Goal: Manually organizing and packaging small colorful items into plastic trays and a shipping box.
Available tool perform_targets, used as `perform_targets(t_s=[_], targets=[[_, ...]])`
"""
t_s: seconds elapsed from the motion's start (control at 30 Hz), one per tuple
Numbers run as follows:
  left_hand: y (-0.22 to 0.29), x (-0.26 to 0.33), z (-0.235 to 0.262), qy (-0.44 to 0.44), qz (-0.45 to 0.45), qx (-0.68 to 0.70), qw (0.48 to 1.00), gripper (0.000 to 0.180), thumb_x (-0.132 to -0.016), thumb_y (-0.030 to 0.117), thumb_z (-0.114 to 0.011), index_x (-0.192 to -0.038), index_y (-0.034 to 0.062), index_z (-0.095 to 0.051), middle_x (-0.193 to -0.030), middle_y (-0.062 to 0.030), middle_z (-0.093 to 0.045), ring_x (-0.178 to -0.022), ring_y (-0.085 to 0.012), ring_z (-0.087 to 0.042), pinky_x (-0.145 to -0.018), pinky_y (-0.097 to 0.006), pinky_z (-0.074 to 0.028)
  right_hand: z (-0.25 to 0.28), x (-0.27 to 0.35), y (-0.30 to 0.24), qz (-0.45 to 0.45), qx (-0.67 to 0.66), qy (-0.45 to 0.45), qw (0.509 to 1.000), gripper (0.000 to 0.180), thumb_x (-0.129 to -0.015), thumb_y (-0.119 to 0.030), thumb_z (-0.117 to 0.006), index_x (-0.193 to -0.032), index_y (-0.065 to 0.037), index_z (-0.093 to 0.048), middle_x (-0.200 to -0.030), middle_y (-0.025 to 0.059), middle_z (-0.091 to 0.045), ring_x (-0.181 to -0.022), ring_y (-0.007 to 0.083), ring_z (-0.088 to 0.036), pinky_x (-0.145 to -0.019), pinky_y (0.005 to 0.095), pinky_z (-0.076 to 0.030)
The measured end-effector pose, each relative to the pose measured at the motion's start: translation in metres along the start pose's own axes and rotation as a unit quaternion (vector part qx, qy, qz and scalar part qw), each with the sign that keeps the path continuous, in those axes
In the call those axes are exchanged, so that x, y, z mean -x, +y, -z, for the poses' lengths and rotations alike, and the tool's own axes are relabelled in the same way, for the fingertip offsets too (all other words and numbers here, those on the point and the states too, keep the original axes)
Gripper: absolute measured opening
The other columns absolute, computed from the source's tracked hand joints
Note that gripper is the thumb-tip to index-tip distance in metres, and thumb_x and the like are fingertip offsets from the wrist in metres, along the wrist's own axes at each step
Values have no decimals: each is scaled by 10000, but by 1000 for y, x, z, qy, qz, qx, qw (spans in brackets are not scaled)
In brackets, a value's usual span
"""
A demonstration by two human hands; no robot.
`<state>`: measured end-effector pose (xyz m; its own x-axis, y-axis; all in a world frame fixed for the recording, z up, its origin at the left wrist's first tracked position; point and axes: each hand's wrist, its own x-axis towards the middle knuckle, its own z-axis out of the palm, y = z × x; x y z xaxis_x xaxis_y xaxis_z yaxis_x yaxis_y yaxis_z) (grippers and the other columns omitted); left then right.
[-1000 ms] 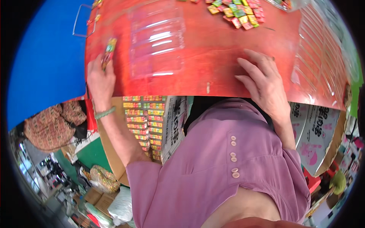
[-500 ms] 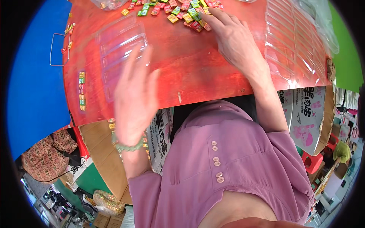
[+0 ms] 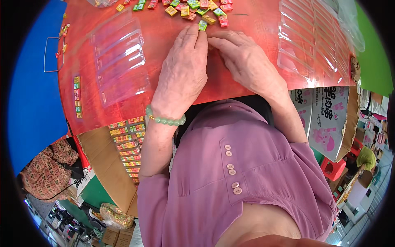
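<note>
On the red tabletop (image 3: 177, 92), my left hand (image 3: 183, 70) and my right hand (image 3: 249, 64) rest close together, backs up. The left fingers lie pressed side by side, with a small green block-shaped packet (image 3: 202, 25) at their tips. My right fingers are bent toward the left hand. Whatever lies beneath either palm is hidden. Just beyond the fingertips is a loose pile of red, green and yellow packets (image 3: 191, 15). A clear plastic tray (image 3: 119, 57) lies to the left of my left hand; another clear compartmented tray (image 3: 302, 41) is at the right.
A short row of packets (image 3: 77, 96) sits near the left table edge. Below the front edge, an open carton (image 3: 101, 158) contains trays of packets (image 3: 128, 146). A printed carton (image 3: 329, 123) stands below at the right. A clear plastic bag (image 3: 349, 24) lies at the far right.
My left hand has swung right and forward to the packets. My right hand has drawn back from the pile toward me, meeting the left. The view has shifted slightly.
</note>
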<state>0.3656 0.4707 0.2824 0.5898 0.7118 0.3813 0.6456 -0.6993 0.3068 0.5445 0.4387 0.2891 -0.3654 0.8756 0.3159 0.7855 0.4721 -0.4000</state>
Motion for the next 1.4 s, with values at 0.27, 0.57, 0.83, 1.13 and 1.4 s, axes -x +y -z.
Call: perform_targets(t_s=[0.27,0.57,0.83,1.13,1.4], targets=[[7,5,14,-2,32,52,998,338,-807,-3,-639,-1136,-62,-587,-1092,-175,-585,-995,-339,-553,-871,-412,-486,22,13,11,-167,-203,62,963,258,-922,-7,-574,-1174,-14,-627,-1041,108,-608,-885,194,-634,-739,294,-507],[7,0,0,-4,91,95,991,239,-828,61,-682,-1045,-23,-624,-915,-159,-555,-866,-334,-594,-750,-434,-496,28,18,-1,-168,-31,-3,985,287,-891,-113,-654,-1163,-28,-627,-1009,137,-589,-890,305,-626,-761,386,-504],[14,-8,0,13,73,122,990,266,-809,86,-715,-1032,-24,-623,-940,-145,-570,-869,-324,-617,-736,-421,-516,21,19,-3,-186,-53,-1,981,332,-855,-95,-678,-1176,-35,-614,-1017,142,-587,-897,324,-635,-764,393,-510],[20,-1,-3,-29,98,155,983,186,-795,53,-707,-895,-17,-567,-918,-157,-551,-860,-344,-604,-721,-431,-506,20,23,3,-210,-84,1,974,237,-867,-33,-648,-1102,-1,-643,-984,136,-605,-857,300,-649,-745,368,-512],[19,9,7,-60,82,191,976,264,-781,-10,-683,-1010,-27,-553,-960,-179,-545,-881,-360,-598,-751,-434,-502,29,27,-12,-205,-135,-8,969,348,-842,-60,-689,-1180,-12,-622,-1056,136,-595,-901,292,-639,-772,360,-519]])
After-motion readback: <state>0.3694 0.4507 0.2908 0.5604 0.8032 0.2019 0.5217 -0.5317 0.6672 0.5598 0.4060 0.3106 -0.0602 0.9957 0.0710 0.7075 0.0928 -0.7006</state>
